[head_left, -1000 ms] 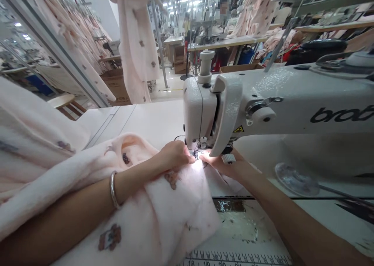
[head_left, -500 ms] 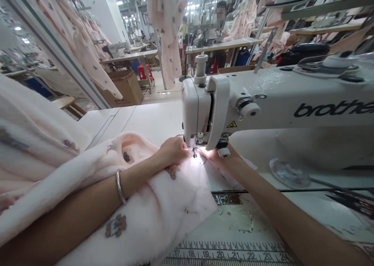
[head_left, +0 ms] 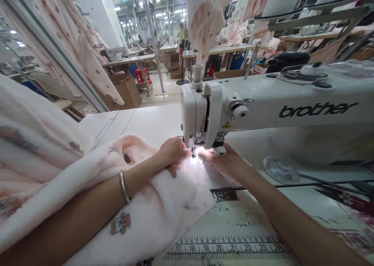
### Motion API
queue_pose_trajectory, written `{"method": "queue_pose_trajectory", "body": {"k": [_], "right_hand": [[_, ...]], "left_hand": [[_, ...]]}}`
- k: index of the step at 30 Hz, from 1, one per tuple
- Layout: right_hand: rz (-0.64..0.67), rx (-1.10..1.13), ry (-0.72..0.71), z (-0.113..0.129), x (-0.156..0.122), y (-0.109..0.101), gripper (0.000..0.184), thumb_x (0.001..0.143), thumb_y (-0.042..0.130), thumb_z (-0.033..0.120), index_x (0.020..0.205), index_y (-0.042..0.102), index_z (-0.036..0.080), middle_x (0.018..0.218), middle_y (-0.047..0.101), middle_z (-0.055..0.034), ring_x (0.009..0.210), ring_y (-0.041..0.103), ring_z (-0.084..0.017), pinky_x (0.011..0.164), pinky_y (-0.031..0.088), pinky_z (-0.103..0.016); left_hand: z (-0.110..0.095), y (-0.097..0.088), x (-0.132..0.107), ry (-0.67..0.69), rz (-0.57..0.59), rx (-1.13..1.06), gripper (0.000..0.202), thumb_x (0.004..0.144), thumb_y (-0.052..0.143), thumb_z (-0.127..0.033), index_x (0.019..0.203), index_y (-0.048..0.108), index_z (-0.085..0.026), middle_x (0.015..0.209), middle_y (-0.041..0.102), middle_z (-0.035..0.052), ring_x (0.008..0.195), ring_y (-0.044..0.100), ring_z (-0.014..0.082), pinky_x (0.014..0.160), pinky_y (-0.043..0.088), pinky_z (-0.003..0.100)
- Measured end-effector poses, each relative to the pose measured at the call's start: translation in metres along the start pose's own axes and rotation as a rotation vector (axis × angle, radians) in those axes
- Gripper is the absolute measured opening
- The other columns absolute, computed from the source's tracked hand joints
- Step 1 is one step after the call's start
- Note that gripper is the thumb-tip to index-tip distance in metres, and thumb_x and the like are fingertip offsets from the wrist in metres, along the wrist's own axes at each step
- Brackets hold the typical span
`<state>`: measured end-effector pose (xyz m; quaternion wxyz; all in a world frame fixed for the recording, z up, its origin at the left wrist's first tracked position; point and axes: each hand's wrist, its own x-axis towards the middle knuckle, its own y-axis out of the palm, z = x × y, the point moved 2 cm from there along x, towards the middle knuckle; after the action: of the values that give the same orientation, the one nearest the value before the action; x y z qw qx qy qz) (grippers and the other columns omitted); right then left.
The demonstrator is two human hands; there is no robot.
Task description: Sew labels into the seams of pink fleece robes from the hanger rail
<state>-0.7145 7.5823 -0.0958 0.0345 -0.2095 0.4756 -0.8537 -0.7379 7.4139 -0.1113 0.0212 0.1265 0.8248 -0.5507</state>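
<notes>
This is a garment factory floor. A white Brother industrial sewing machine stands on a long worktable with a printed ruler, and pink printed garments hang overhead. Behind them stand more sewing tables and cardboard boxes under strip lights.

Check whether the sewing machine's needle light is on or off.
On. A bright white glow lights the pink fleece under the needle, between the left hand and right hand.

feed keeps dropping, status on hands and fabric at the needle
Left hand curled on pink fleece, beside needle. Right hand flat on it under sewing machine head. Head overhangs right hand.
</notes>
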Motion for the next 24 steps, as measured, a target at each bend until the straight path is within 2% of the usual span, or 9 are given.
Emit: {"method": "queue_pose_trajectory", "body": {"k": [2, 4, 6, 8, 11, 13, 15, 19, 24], "right_hand": [[-0.029, -0.084, -0.035, 0.004, -0.019, -0.005, 0.012, 0.08, 0.051, 0.009, 0.076, 0.061, 0.015, 0.088, 0.061, -0.0124, 0.094, 0.054, -0.029, 0.079, 0.045, -0.045], [-0.047, -0.147, -0.17, 0.012, -0.041, -0.005, 0.021, 0.077, 0.047, 0.001, 0.088, 0.062, 0.011, 0.098, 0.058, -0.0158, 0.1, 0.05, -0.032, 0.083, 0.044, -0.049], [-0.005, -0.174, -0.379, 0.023, -0.06, 0.002, 0.034, 0.075, 0.043, -0.006, 0.099, 0.061, 0.009, 0.097, 0.058, -0.0138, 0.092, 0.052, -0.028, 0.074, 0.048, -0.043], [0.058, -0.193, -0.517, 0.031, -0.071, 0.011, 0.035, 0.073, 0.041, -0.008, 0.096, 0.06, 0.009, 0.089, 0.057, -0.0106, 0.079, 0.052, -0.024, 0.059, 0.049, -0.036], [0.075, -0.177, -0.516, 0.033, -0.071, 0.016, 0.026, 0.076, 0.041, -0.006, 0.083, 0.058, 0.013, 0.093, 0.058, -0.0109, 0.078, 0.052, -0.024, 0.052, 0.048, -0.034], [0.079, -0.12, -0.495, 0.029, -0.068, 0.012, 0.024, 0.08, 0.042, -0.003, 0.086, 0.058, 0.014, 0.108, 0.058, -0.0104, 0.088, 0.052, -0.025, 0.058, 0.05, -0.035], [0.108, -0.072, -0.492, 0.023, -0.065, 0.006, 0.027, 0.083, 0.04, -0.001, 0.093, 0.058, 0.016, 0.113, 0.058, -0.0073, 0.092, 0.05, -0.023, 0.063, 0.05, -0.033], [0.157, 0.005, -0.506, 0.017, -0.065, 0.003, 0.03, 0.087, 0.032, -0.002, 0.083, 0.055, 0.016, 0.084, 0.059, -0.0043, 0.084, 0.049, -0.017, 0.066, 0.047, -0.028], [0.097, 0.001, -0.42, 0.021, -0.071, 0.013, 0.024, 0.087, 0.038, 0.001, 0.071, 0.046, 0.017, 0.069, 0.054, -0.0031, 0.071, 0.043, -0.017, 0.058, 0.041, -0.028]], "left_hand": [[0.002, 0.002, 0.001, 0.002, 0.007, -0.007, 0.023, 0.07, 0.049, -0.033, 0.056, 0.059, -0.017, 0.047, 0.055, 0.003, 0.049, 0.048, 0.0144, 0.052, 0.032, 0.025], [0.003, 0.003, 0.002, 0.005, 0.011, -0.021, 0.022, 0.07, 0.049, -0.033, 0.062, 0.063, -0.017, 0.05, 0.058, 0.0033, 0.051, 0.051, 0.0147, 0.053, 0.034, 0.025], [0.004, 0.004, 0.003, 0.002, 0.005, -0.031, 0.022, 0.07, 0.05, -0.033, 0.069, 0.065, -0.017, 0.058, 0.063, 0.0043, 0.055, 0.055, 0.0158, 0.054, 0.035, 0.025], [0.004, 0.003, 0.003, -0.008, -0.007, -0.034, 0.023, 0.069, 0.051, -0.034, 0.074, 0.066, -0.017, 0.068, 0.067, 0.0059, 0.063, 0.059, 0.0178, 0.056, 0.036, 0.025], [0.002, 0.002, 0.001, -0.027, -0.01, -0.041, 0.022, 0.068, 0.051, -0.032, 0.077, 0.064, -0.017, 0.07, 0.068, 0.006, 0.068, 0.06, 0.0195, 0.056, 0.036, 0.025], [0.001, 0.002, -0.001, -0.038, 0.013, -0.048, 0.019, 0.069, 0.049, -0.032, 0.07, 0.062, -0.018, 0.057, 0.063, 0.0047, 0.061, 0.059, 0.019, 0.054, 0.036, 0.026], [0.001, 0.002, -0.002, -0.049, 0.033, -0.053, 0.02, 0.071, 0.047, -0.032, 0.063, 0.059, -0.018, 0.05, 0.059, 0.0039, 0.055, 0.057, 0.0185, 0.051, 0.034, 0.026], [0.002, 0.004, -0.003, -0.065, -0.003, -0.055, 0.019, 0.071, 0.048, -0.034, 0.069, 0.059, -0.018, 0.06, 0.064, 0.0047, 0.06, 0.059, 0.0191, 0.054, 0.036, 0.026], [0.005, 0.008, 0.001, -0.059, -0.022, -0.061, 0.02, 0.07, 0.051, -0.035, 0.072, 0.06, -0.017, 0.066, 0.065, 0.0058, 0.062, 0.059, 0.0196, 0.055, 0.036, 0.027]]}}
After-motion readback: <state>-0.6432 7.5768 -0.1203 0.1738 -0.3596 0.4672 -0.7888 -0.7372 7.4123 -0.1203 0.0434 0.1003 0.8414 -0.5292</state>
